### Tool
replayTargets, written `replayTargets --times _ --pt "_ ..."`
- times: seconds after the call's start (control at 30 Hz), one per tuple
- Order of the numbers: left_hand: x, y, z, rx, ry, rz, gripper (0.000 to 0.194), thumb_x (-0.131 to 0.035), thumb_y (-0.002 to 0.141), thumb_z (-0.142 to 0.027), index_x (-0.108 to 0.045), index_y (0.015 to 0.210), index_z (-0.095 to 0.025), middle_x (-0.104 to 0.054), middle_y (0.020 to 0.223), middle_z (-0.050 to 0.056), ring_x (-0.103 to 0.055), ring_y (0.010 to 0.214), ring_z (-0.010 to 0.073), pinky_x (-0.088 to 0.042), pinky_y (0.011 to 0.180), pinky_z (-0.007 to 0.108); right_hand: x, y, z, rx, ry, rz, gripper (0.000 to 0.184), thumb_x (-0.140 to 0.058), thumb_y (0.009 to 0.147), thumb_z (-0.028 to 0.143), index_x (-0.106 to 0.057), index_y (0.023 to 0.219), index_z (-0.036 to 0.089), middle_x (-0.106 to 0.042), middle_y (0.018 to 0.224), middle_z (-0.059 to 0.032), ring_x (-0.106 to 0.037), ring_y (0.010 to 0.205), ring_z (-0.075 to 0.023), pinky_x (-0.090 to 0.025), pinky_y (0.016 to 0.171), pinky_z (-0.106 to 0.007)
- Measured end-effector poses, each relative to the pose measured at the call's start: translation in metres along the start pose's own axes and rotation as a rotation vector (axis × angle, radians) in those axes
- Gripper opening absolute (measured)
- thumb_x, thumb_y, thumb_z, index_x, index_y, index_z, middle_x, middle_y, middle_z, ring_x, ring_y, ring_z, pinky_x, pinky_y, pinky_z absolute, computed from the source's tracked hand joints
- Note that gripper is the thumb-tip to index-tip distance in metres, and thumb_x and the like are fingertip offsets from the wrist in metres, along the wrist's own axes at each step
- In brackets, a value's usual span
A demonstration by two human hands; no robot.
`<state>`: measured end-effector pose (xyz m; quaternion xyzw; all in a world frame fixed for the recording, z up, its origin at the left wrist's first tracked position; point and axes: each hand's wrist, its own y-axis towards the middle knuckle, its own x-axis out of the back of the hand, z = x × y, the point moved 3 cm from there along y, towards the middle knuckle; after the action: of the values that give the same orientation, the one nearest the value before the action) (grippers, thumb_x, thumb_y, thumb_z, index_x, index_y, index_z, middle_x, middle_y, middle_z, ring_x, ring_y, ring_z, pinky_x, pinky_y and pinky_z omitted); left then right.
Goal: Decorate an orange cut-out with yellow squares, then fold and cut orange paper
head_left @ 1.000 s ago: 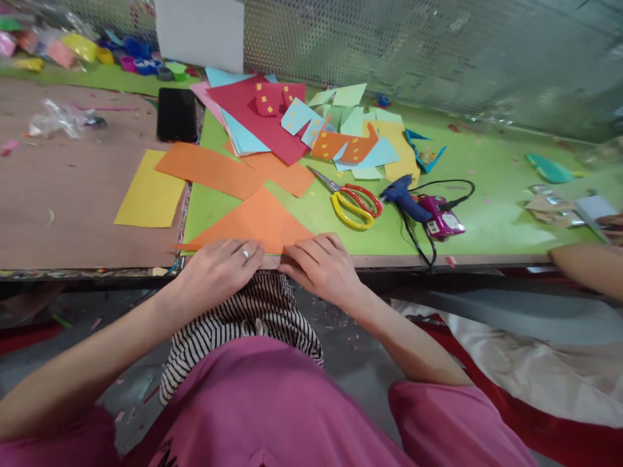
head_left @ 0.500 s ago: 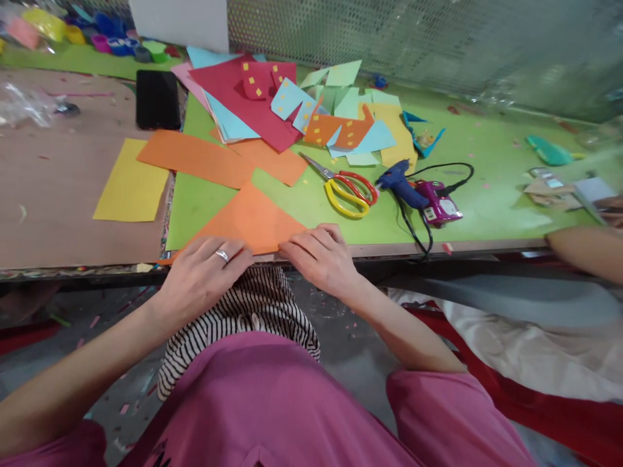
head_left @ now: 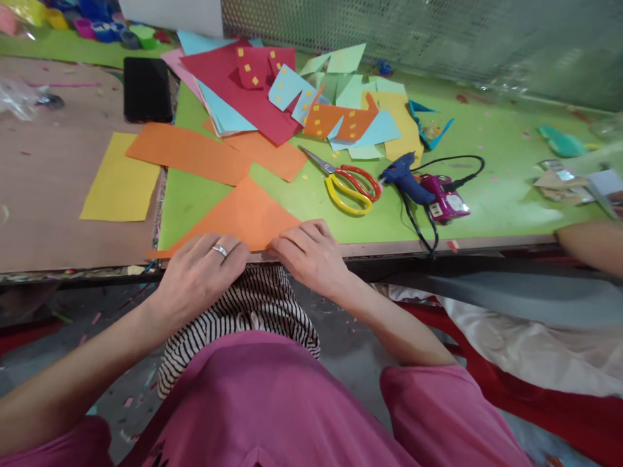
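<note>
A sheet of orange paper (head_left: 243,214), folded into a triangle, lies at the table's near edge with its point facing away from me. My left hand (head_left: 207,266), wearing a silver ring, presses on the fold with curled fingers. Close beside it, my right hand (head_left: 309,256) grips the same near edge, fingers bent over the paper. Both thumbs are hidden beneath. Scissors (head_left: 348,185) with red and yellow handles lie just beyond my right hand. Farther back are an orange strip (head_left: 189,152) and a yellow piece of paper (head_left: 121,178).
A blue glue gun (head_left: 407,178) with a black cord rests by a purple power adapter (head_left: 448,200). Cut, dotted paper shapes and a red sheet (head_left: 243,91) are piled at the back. A black phone (head_left: 146,89) lies at left. Another person's arm (head_left: 591,243) reaches in at right.
Both hands have stayed on the folded orange paper, with my right hand now slightly closer to the left. The view has shifted a little.
</note>
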<state>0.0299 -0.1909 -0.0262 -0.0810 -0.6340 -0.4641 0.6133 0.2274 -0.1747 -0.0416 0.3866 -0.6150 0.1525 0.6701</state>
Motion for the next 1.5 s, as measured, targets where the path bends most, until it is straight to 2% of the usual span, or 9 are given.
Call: replayTargets --times 0.13,0.27,0.47,0.7,0.93,1.1,1.27,1.43,1.5 --pt "0.001 -0.004 0.005 0.072 -0.036 0.016 0.013 -0.061 0.099 -0.019 -0.064 0.086 -0.017 -0.072 0.08 0.005 -0.064 0.069 0.0215 -0.049 0.062 0.036 0.002 0.004 0.0 -0.034 0.083 0.0 0.025 -0.048 0.109 0.028 -0.069 0.099 0.019 -0.07 0.089 -0.0038 -0.051 0.086 -0.0205 -0.032 0.081 -0.036" --pt "-0.003 -0.004 0.014 0.139 -0.14 0.08 0.017 -0.055 0.103 -0.024 -0.063 0.089 -0.018 -0.07 0.081 0.005 -0.065 0.074 0.023 -0.05 0.067 0.036 0.008 0.011 -0.001 -0.143 0.156 0.094 0.028 -0.044 0.109 0.031 -0.067 0.097 0.019 -0.069 0.092 -0.0057 -0.051 0.087 -0.0217 -0.03 0.079 -0.036" --pt "-0.01 -0.006 0.026 0.233 -0.223 0.175 0.029 -0.047 0.107 -0.035 -0.059 0.086 -0.019 -0.065 0.081 0.005 -0.062 0.077 0.0232 -0.047 0.07 0.036 0.013 0.019 -0.003 -0.265 0.221 0.219 0.018 -0.052 0.104 0.029 -0.065 0.096 0.019 -0.069 0.097 -0.0074 -0.052 0.091 -0.0236 -0.029 0.078 -0.036" --pt "-0.006 -0.013 0.045 0.269 -0.201 0.263 0.031 -0.05 0.105 -0.04 -0.058 0.082 -0.021 -0.062 0.078 0.005 -0.058 0.073 0.0233 -0.04 0.067 0.037 0.014 0.021 -0.005 -0.332 0.251 0.282 0.017 -0.054 0.102 0.029 -0.063 0.092 0.02 -0.07 0.096 -0.0076 -0.053 0.09 -0.0238 -0.028 0.078 -0.036" --pt "0.003 -0.034 0.069 0.362 -0.165 0.302 0.03 -0.051 0.105 -0.042 -0.061 0.084 -0.023 -0.064 0.083 0.005 -0.057 0.08 0.0266 -0.039 0.07 0.039 0.014 0.025 -0.006 -0.359 0.246 0.303 0.016 -0.057 0.101 0.03 -0.063 0.09 0.02 -0.07 0.094 -0.0075 -0.055 0.09 -0.0239 -0.028 0.078 -0.036" --pt "0.012 -0.046 0.073 0.434 -0.242 0.272 0.028 -0.051 0.105 -0.04 -0.06 0.084 -0.023 -0.061 0.089 0.005 -0.058 0.084 0.0242 -0.045 0.078 0.041 0.013 0.027 -0.008 -0.335 0.254 0.283 0.016 -0.057 0.1 0.029 -0.062 0.089 0.02 -0.071 0.092 -0.0075 -0.056 0.088 -0.0238 -0.028 0.077 -0.036" --pt "0.009 -0.052 0.071 0.517 -0.272 0.243 0.029 -0.055 0.102 -0.041 -0.059 0.081 -0.023 -0.063 0.089 0.005 -0.058 0.085 0.025 -0.045 0.08 0.043 0.012 0.029 -0.01 -0.324 0.245 0.284 0.014 -0.058 0.098 0.03 -0.06 0.087 0.021 -0.07 0.092 -0.0076 -0.057 0.088 -0.0245 -0.029 0.076 -0.036" --pt "0.006 -0.052 0.071 0.482 -0.34 0.211 0.026 -0.055 0.102 -0.038 -0.06 0.081 -0.022 -0.064 0.091 0.004 -0.061 0.088 0.0228 -0.048 0.085 0.042 0.009 0.029 -0.012 -0.322 0.254 0.288 0.014 -0.06 0.097 0.031 -0.06 0.088 0.021 -0.069 0.089 -0.0072 -0.057 0.087 -0.0245 -0.031 0.077 -0.036" --pt "0.007 -0.047 0.073 0.474 -0.293 0.185 0.027 -0.053 0.103 -0.039 -0.061 0.084 -0.022 -0.066 0.096 0.006 -0.061 0.092 0.0233 -0.049 0.087 0.043 0.007 0.03 -0.015 -0.298 0.225 0.266 0.015 -0.058 0.099 0.031 -0.061 0.089 0.02 -0.068 0.09 -0.0077 -0.057 0.087 -0.0249 -0.031 0.077 -0.037"
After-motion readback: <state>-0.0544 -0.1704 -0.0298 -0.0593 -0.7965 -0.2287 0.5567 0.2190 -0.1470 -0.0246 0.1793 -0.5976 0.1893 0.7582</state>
